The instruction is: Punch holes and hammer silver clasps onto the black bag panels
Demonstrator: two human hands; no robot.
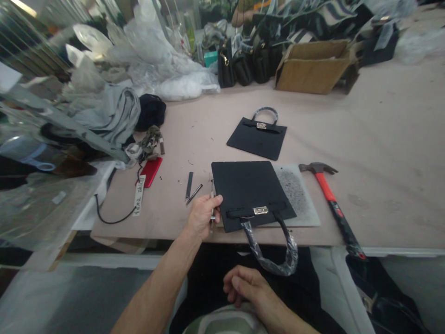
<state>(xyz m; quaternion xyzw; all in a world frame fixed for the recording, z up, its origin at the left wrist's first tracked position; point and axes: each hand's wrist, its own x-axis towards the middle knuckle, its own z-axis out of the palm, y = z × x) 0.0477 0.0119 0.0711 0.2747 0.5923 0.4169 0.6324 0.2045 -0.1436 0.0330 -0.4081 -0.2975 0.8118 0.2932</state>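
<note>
My left hand (pixel 205 214) is closed around a slim metal rod-like tool (pixel 212 218), with the thumb at the left edge of a black bag panel (pixel 248 185). That panel lies flat near the table's front edge, its gold-coloured clasp (pixel 260 210) towards me. A plastic-wrapped handle (pixel 273 266) hangs from it over the edge. Below, above my lap, my right hand (pixel 248 287) is closed with curled fingers; whatever they may hold is hidden. Under the panel a pale, speckled board (pixel 295 190) sticks out to the right.
A claw hammer (pixel 327 190) lies right of the board. Behind is a second black panel with a handle (pixel 259 139). Two small metal tools (pixel 191 188) and a red flat object (pixel 152 171) lie left. A cardboard box (pixel 313 67), black bags (pixel 243 62) and plastic wrap (pixel 174 76) line the back.
</note>
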